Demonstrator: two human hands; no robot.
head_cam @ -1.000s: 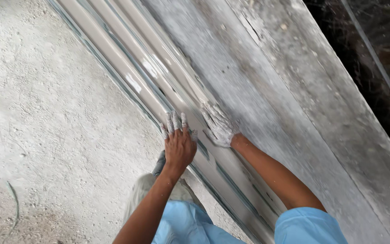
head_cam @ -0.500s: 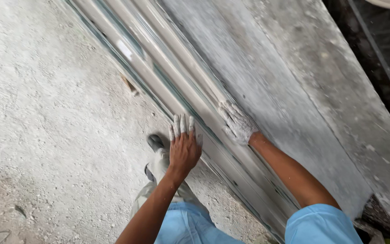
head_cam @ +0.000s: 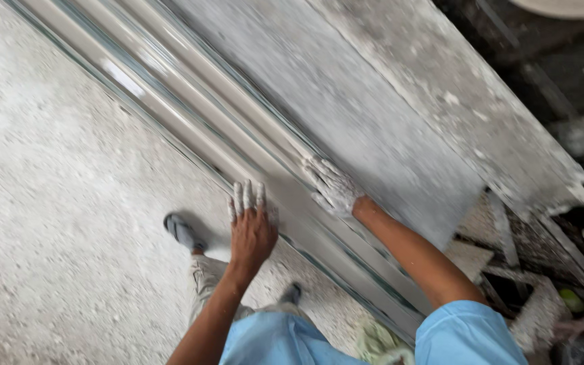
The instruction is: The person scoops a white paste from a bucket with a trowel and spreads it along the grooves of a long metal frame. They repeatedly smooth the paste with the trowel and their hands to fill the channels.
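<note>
Pressing flat, both grips open: left hand and plaster-caked right hand, at two o'clock, smoothing the moulded cornice strip; next likely sliding along it.

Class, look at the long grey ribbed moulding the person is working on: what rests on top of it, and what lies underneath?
On the moulding lie both hands flat: the left hand near its edge, the plaster-coated right hand further in. Beneath it, only the grey slab alongside shows; whatever supports it is covered.
</note>
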